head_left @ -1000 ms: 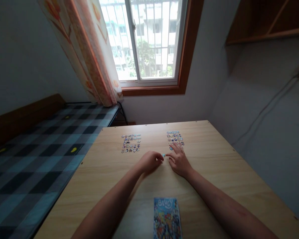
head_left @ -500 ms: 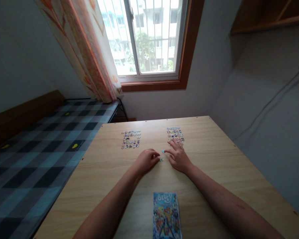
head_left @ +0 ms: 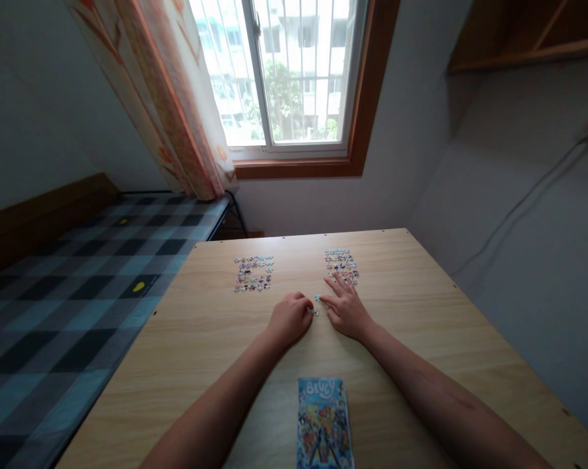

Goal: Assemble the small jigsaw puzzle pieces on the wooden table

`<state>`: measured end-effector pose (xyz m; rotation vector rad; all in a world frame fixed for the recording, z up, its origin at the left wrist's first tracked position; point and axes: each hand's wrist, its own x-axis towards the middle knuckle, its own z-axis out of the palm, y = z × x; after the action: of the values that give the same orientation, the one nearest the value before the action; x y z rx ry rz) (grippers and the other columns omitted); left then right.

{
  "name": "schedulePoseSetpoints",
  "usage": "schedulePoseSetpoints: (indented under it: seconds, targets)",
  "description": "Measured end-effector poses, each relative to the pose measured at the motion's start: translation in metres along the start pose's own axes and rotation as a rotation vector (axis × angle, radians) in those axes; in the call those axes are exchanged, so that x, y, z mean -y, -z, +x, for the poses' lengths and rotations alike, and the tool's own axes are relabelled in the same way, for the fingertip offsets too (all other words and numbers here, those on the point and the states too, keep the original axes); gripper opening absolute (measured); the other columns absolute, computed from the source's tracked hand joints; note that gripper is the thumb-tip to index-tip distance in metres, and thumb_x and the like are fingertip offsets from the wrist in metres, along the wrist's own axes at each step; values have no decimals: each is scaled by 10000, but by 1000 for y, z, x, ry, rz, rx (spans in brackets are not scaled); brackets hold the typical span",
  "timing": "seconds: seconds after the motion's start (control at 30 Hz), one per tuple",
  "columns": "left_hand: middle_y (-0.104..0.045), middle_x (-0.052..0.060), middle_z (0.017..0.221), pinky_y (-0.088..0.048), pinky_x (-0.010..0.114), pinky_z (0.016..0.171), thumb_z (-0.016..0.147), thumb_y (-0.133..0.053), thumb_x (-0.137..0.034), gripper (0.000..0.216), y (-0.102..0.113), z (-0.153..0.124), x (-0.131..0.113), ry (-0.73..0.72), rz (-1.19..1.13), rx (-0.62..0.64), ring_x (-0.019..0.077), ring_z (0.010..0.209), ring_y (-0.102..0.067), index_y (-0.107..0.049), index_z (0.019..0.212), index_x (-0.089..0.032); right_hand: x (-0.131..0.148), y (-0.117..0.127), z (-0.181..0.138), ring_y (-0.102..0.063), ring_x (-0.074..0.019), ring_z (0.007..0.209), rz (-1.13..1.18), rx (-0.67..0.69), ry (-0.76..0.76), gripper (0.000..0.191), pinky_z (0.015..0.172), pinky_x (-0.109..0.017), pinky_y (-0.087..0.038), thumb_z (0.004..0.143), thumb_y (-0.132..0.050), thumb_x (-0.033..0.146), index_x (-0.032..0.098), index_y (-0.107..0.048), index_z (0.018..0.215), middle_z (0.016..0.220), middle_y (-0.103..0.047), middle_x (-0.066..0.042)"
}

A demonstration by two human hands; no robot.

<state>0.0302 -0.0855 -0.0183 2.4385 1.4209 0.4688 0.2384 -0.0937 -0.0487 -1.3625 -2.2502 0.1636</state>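
My left hand (head_left: 293, 317) has its thumb and fingertips pinched together on a small light-blue jigsaw puzzle piece (head_left: 312, 311), partly hidden by the fingers. Right beside that pinch, a pale puzzle piece (head_left: 317, 314) shows; whether the two touch I cannot tell. My right hand (head_left: 345, 307) lies low over the table with fingers spread. Its index fingertip touches a blue puzzle piece (head_left: 317, 298). Its other fingers reach to the near edge of the right group of puzzle pieces (head_left: 340, 259), hiding some of them.
Another group of puzzle pieces (head_left: 255, 264) lies in rows at the left on the wooden table (head_left: 216, 345). A blue picture sheet marked "Bluey" (head_left: 324, 423) lies near me. Left of the table is a bed with a checked cover (head_left: 128, 260); a window (head_left: 304, 78) is ahead.
The view has shifted slightly. My left fingers have closed in on the small piece by the pale one. My right hand keeps almost the same pose, index finger still at the blue piece.
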Motion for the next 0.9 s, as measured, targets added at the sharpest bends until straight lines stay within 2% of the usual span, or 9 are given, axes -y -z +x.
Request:
schedulePoseSetpoints:
  seconds: [0.17,0.57,0.9]
  targets:
    - [-659,61,937,-477,291,779,821,-601,-235,114,-3,6,-4,-11,43,0,202,890,-609,-698,876,-210,2,1,-1,-182,-340,1512,-2,2,9,383,1196,-619,-107,799,-576,113,231,-737,1126,1560,-412,-113]
    - [-660,70,994,-497,302,803,872,-579,-240,130,-16,13,-3,-1,44,-83,200,906,-625,-692,921,-198,4,1,-3,-170,-336,1515,-38,-9,45,402,1180,-662,-115,811,-565,116,237,-711,1165,1564,-408,-107]
    - [-665,62,1010,-498,295,809,893,-561,-229,165,-15,12,-5,-2,66,-99,193,921,-624,-710,960,-204,3,0,-3,-160,-335,1516,-36,-5,41,426,1175,-672,-109,811,-573,120,247,-702,1196,1565,-405,-103]
